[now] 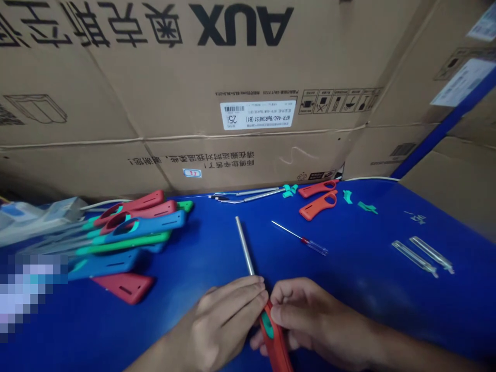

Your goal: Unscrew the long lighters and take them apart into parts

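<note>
Near the bottom centre, a red handle [277, 347] with a green insert is held between both hands, and a thin metal rod [245, 245] points up and left from it. My left hand [220, 323] wraps round the joint of rod and handle, its fingers pressed together. My right hand [310, 320] grips the red handle's right side, with thumb and bent forefinger near the green insert. Its lower fingers show beneath the handle. The handle's lower end leaves the frame. Beyond the hands lies a screwdriver [302, 239] with a clear grip.
Red, blue and green handled tools [155, 220] are piled at left beside a white power strip [62, 209]. Red shells [318, 205], green pieces [367, 207] and metal rods [263, 194] lie at the back. Clear tubes [414, 258] are at right. A cardboard box [186, 93] stands behind.
</note>
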Demonstrator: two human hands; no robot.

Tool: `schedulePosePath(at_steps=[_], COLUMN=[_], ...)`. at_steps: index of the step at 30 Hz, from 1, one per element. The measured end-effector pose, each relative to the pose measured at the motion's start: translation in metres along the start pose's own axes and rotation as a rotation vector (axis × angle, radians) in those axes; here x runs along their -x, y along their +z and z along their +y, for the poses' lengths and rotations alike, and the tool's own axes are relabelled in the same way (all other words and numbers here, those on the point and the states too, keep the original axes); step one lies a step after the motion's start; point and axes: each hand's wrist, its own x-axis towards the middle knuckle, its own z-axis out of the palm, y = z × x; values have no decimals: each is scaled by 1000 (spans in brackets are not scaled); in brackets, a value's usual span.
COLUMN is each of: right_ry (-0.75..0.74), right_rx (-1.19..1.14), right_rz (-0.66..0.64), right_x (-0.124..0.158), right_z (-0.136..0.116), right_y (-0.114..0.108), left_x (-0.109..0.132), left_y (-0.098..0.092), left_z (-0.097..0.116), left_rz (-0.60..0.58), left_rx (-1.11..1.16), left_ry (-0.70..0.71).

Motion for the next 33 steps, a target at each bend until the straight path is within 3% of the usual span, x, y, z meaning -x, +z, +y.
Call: schedulePosePath(at_steps=[4,9,17,19,22,25,27,30,33], right_ry=[7,-101,-123,-120,-209,-461,-615,-705,-785], right_rx=[-105,-184,-83,76,581,1242,1556,1727,1634], right_rz=[-33,14,106,163,326,522,591,632,550], right_x=[-2,-6,-5,-3,3,5,5,3,2], right_z=[1,-4,-20,-23,-24,-18,-13,-9,-10], right_y=[-5,-9,-14,-14,-14,-18,-23,-26,-19], left_x=[4,16,-5,-6,-4,-3,-4,-8,-11], left_y=[-4,-7,-14,-16,-18,-19,-18,-17,-17], left_z=[0,-1,-6,-8,-11,-12,-11,-9,-5], left_rz=[-4,23,80,70,67,75,90,137,179], left_rx=[48,104,178,199,217,265,287,309,358], left_ry=[-21,-104,-208,-221,-265,-324,-378,-462,-551])
